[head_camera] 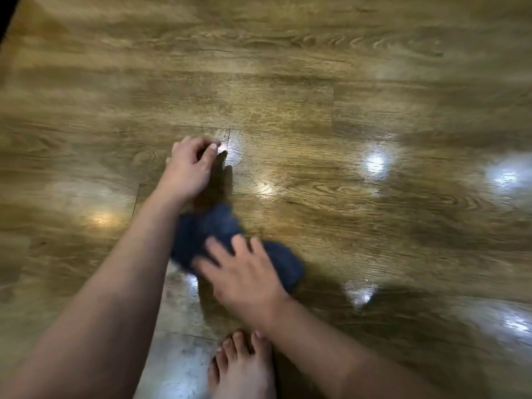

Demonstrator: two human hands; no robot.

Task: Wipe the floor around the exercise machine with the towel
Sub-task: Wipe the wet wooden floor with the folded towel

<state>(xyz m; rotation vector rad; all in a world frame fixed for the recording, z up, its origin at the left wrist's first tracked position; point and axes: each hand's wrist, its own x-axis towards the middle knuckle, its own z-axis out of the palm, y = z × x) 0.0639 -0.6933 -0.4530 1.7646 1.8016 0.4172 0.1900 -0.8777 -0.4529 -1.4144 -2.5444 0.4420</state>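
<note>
A dark blue towel (213, 234) lies bunched on the glossy wood-look floor (316, 110), low in the middle of the head view. My right hand (244, 272) presses flat on the towel with its fingers spread over the cloth. My left hand (190, 165) is just beyond the towel, fingers curled in a pinch close to the floor; whether it holds anything is too small to tell. The exercise machine is out of sight.
A bare foot (241, 367) stands on the floor just below my right hand. Bright light reflections dot the planks. A dark edge (7, 21) shows at the far top left corner.
</note>
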